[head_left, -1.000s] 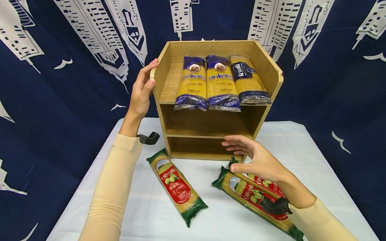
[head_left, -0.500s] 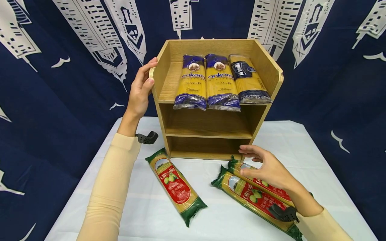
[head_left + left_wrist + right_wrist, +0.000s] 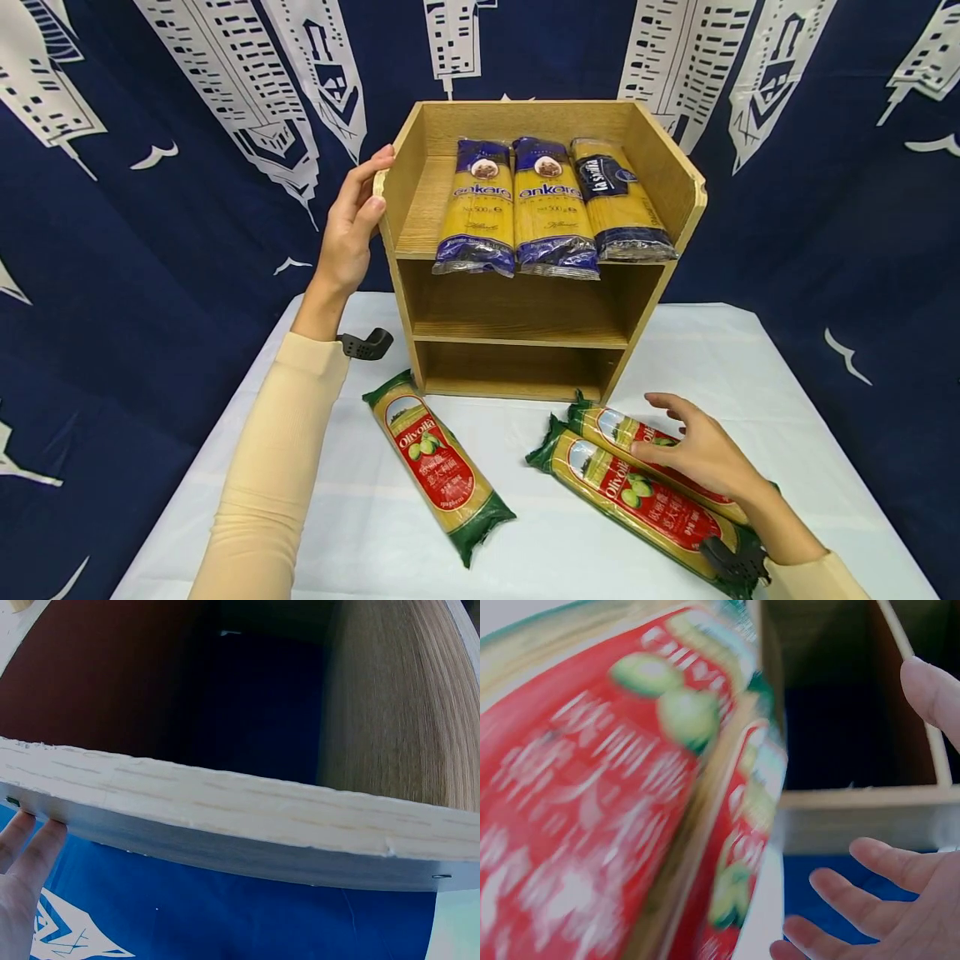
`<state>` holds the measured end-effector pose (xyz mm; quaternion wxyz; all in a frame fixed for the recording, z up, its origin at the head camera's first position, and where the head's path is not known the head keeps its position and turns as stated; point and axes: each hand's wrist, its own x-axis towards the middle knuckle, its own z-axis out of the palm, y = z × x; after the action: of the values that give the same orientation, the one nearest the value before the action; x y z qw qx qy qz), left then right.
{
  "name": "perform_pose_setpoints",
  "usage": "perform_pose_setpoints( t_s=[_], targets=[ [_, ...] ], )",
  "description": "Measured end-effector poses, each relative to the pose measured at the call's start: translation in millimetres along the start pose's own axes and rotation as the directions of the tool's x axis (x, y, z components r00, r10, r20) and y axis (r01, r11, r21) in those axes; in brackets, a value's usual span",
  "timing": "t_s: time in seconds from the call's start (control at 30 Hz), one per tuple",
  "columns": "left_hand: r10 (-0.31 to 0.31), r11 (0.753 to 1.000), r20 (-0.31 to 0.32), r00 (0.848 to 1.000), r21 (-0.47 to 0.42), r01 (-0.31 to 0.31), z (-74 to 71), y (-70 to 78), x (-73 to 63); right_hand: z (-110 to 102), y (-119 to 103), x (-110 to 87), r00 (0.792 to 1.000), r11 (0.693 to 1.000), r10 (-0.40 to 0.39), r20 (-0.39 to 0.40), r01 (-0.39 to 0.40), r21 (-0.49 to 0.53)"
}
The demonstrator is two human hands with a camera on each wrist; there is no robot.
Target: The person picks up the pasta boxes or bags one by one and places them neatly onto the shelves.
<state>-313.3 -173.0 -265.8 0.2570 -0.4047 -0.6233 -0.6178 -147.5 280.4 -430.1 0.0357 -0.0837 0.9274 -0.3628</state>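
My left hand (image 3: pixel 348 229) rests against the left side panel of a small wooden shelf (image 3: pixel 393 200), fingers fairly straight. In the left wrist view two fingertips (image 3: pixel 51 829) touch the panel's outer face. My right hand (image 3: pixel 705 454) hovers over the right end of the rear spaghetti pack (image 3: pixel 611 429), thumb and fingers spread with nothing between them. A second red-labelled spaghetti pack (image 3: pixel 637 504) lies alongside it, nearer the front. Both packs loom blurred in the right wrist view, left of my spread fingers (image 3: pixel 855 896). Another such pack (image 3: pixel 435 467) lies slanted at the left front.
On the shelf's top level lie two blue-and-yellow Ankara pasta packs (image 3: pixel 480 212) (image 3: pixel 555 212) and one La Sevilla-like dark-labelled pack (image 3: pixel 622 204). Two lower compartments (image 3: pixel 517 308) face forward. A white cloth (image 3: pixel 315 533) covers the table, with a dark blue printed curtain (image 3: pixel 187 250) behind.
My right hand has moved right and down, away from the shelf's lower front and along the rear spaghetti pack. The left hand keeps its place on the shelf's side.
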Motion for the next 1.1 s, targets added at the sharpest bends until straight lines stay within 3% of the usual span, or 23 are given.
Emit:
perform_pose_setpoints(
  t_s=[0.47, 0.83, 0.97, 1.1],
  targets=[
    [0.000, 1.000, -0.001, 1.000, -0.014, 0.000, -0.5, -0.6, -0.8, 3, 41, -12.9, 0.978, 0.979, 0.197, 0.072, -0.193, -0.066],
    [0.004, 1.000, 0.000, 1.000, -0.025, -0.004, -0.3, 0.4, 0.3, -13, 62, -16.1, 0.960, 0.960, 0.235, 0.154, -0.204, -0.192],
    [0.002, 1.000, 0.003, 1.000, -0.016, -0.002, -0.9, 0.4, 0.3, -21, 69, -14.3, 0.942, 0.971, 0.228, 0.247, -0.201, -0.128],
    [-0.004, 1.000, 0.007, 1.000, -0.017, 0.005, -0.7, 0.1, -0.1, -33, 76, -13.1, 0.907, 0.979, 0.193, 0.374, -0.203, -0.013]
  ],
)
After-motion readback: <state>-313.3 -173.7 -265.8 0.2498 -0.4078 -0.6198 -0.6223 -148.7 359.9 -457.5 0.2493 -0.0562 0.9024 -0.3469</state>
